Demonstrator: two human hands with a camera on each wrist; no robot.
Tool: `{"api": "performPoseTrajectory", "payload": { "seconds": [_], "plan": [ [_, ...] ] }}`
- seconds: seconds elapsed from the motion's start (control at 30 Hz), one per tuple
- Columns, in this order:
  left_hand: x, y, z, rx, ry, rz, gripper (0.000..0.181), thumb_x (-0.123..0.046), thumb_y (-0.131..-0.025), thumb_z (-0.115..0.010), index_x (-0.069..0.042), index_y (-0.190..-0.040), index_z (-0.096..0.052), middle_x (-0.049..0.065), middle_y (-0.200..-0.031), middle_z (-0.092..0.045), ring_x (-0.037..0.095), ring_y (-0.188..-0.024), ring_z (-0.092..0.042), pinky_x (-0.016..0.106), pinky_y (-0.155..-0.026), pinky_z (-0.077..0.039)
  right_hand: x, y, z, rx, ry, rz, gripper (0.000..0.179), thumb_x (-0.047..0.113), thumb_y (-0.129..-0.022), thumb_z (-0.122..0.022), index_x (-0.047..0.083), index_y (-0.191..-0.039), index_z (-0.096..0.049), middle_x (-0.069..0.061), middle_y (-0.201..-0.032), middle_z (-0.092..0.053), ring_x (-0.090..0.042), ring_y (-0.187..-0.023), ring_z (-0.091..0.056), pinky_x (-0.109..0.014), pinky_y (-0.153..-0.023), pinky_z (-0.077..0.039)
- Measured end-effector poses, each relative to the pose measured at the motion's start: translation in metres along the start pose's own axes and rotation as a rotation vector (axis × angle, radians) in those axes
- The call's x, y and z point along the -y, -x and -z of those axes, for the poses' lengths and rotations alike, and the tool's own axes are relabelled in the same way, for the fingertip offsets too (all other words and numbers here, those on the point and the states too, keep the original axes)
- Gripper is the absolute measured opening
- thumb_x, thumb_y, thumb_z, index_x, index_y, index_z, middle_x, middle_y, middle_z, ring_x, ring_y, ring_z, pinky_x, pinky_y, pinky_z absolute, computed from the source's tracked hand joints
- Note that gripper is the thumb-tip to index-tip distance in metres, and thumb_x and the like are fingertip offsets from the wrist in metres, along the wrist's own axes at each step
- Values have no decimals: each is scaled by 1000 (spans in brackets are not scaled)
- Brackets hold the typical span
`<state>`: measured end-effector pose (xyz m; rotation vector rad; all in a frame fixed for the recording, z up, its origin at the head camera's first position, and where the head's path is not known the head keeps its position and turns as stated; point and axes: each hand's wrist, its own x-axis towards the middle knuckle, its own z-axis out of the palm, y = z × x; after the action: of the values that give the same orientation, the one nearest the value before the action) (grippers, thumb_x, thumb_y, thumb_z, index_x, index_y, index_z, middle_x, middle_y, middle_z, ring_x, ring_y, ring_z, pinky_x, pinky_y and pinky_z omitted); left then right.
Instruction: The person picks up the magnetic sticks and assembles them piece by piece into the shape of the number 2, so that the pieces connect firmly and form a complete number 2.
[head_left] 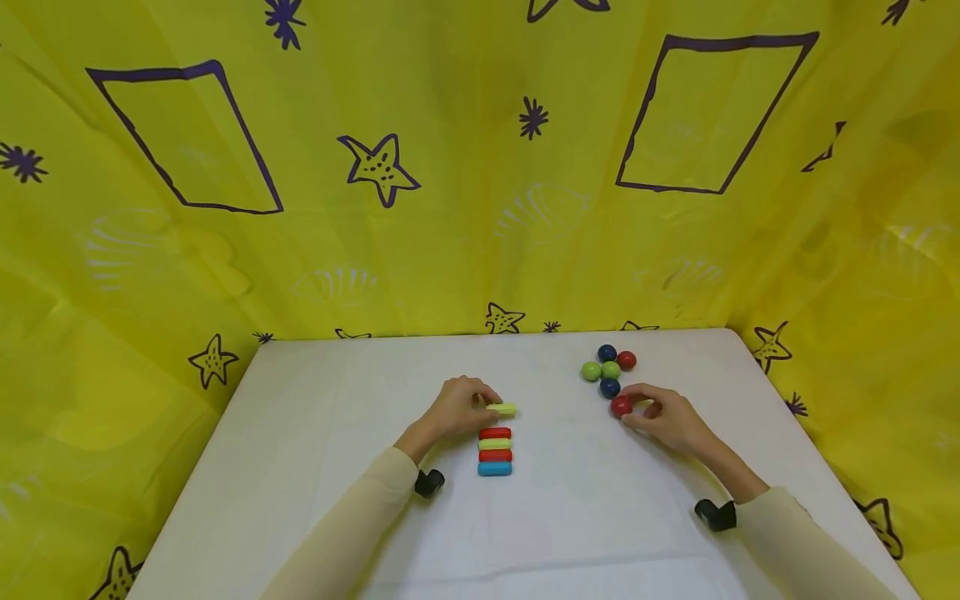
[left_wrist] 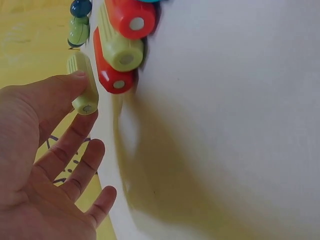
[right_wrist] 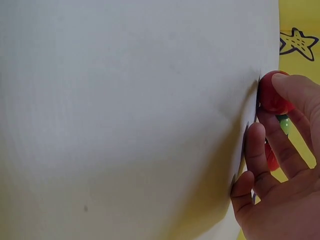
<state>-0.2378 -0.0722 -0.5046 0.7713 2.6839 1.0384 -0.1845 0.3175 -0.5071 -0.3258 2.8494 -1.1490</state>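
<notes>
Between thumb and fingers, my left hand [head_left: 462, 408] pinches a light green ribbed rod [left_wrist: 84, 85] with a small metal disc in its end. Just nearer to me lies a row of similar rods: a red rod [head_left: 495, 433], a light green rod [head_left: 495, 444], another red rod [head_left: 496, 456] and a blue rod [head_left: 495, 469]. My right hand [head_left: 670, 418] grips a red ball [right_wrist: 272, 93] by thumb and fingertips, low at the tabletop. Beyond it sit a dark blue ball [head_left: 610, 387], two green balls [head_left: 592, 372], another dark blue ball [head_left: 607, 353] and a red ball [head_left: 626, 360].
A white cloth-covered table [head_left: 315, 417] carries everything. Yellow curtain [head_left: 450, 250] with purple drawings hangs behind it and along both sides. A black wrist camera [head_left: 430, 483] sits at the left sleeve, another black camera [head_left: 716, 515] at the right.
</notes>
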Motion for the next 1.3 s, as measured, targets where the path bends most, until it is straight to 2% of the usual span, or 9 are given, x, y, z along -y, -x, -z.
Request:
{"api": "performPoseTrajectory", "payload": {
  "seconds": [0.43,0.7,1.03,1.3],
  "plan": [
    [-9,-7,-5,10,-16,-13,18,-20,-88,-82,-13,-105,-81,-6,-94,-72,13,-86,-55,29,-77,-46,10,0,-13,21,-13,37,36,16,-89,-81,11,-123,-70,-6,-107,-72,-20,-81,-55,-25,-69,-47],
    [-17,-13,-12,21,-48,-21,19,-22,-89,-80,-15,-107,-82,-6,-95,-74,11,-85,-56,31,-80,-44,14,-5,-23,24,-11,70,37,14,-88,-83,12,-122,-70,-4,-105,-71,-18,-78,-55,-25,-67,-47],
    [-29,-17,-18,25,-44,-34,18,-21,-89,-80,-14,-105,-82,-7,-93,-74,13,-86,-57,33,-83,-43,26,-9,-29,43,-28,83,36,16,-89,-81,11,-123,-69,-4,-106,-71,-17,-76,-54,-25,-66,-46],
    [-41,-25,-29,50,-90,-37,17,-24,-90,-80,-17,-105,-82,-8,-94,-75,10,-87,-55,34,-89,-42,27,-12,-37,37,-24,66,36,15,-88,-82,12,-122,-70,-2,-106,-71,-17,-78,-54,-25,-67,-47]
  ]
}}
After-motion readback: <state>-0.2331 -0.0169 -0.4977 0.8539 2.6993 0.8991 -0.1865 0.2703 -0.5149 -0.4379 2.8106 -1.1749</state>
